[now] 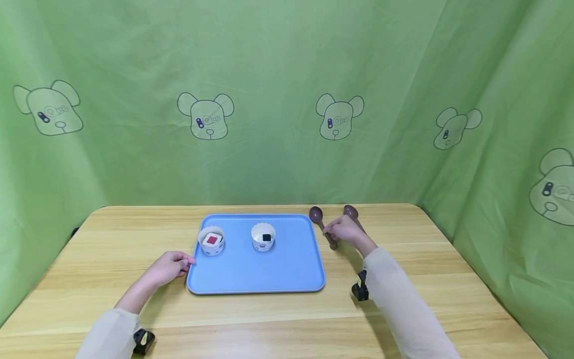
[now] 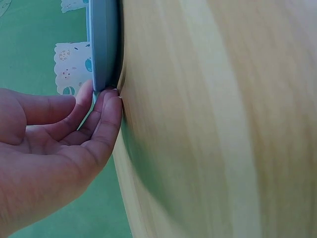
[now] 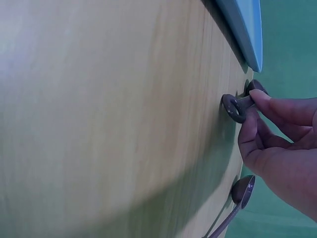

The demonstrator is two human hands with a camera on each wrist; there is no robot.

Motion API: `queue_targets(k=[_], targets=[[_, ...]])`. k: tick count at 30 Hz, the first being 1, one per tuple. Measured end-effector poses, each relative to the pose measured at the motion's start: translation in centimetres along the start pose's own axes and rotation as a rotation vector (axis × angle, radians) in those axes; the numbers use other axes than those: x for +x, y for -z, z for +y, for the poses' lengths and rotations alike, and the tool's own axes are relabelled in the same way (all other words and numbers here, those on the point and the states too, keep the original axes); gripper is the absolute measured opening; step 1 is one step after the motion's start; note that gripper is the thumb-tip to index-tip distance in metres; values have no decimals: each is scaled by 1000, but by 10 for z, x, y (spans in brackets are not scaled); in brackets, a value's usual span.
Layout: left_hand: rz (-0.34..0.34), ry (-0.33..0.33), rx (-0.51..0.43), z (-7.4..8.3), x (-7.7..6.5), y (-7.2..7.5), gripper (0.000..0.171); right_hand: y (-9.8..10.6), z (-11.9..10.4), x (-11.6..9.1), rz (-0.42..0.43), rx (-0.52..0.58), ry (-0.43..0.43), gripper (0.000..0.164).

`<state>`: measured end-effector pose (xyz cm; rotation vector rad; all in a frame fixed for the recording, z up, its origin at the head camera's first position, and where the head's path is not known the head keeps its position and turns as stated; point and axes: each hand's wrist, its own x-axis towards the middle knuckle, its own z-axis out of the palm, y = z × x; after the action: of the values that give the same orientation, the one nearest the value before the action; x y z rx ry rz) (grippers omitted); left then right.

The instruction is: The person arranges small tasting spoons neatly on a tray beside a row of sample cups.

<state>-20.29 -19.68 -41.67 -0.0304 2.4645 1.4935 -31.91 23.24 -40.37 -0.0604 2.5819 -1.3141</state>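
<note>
My left hand (image 1: 169,268) is at the left edge of a blue tray (image 1: 251,276). In the left wrist view its fingertips straddle the rim, one finger over the top and others against the outer side. To the right of the tray, my right hand (image 1: 349,232) pinches the handle of a brown spoon (image 1: 316,215) between thumb and fingers; the right wrist view shows the looped handle end (image 3: 235,108) poking out. A second brown spoon (image 1: 352,212) lies just beyond that hand, its handle partly hidden.
Two printed paper cups stand on the tray: the left cup (image 1: 212,249) holds a white piece with a red centre (image 1: 212,240), the other cup (image 1: 260,245) a black-topped piece (image 1: 266,238). A green curtain (image 1: 278,164) hangs behind the wooden table (image 1: 251,324).
</note>
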Motion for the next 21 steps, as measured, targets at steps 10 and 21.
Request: queue_targets(k=[10, 21], targets=[[3, -11, 5, 0, 0, 0, 23, 1, 3, 0, 7, 11, 7, 29], [1, -12, 18, 0, 0, 0, 23, 8, 5, -1, -19, 17, 8, 25]])
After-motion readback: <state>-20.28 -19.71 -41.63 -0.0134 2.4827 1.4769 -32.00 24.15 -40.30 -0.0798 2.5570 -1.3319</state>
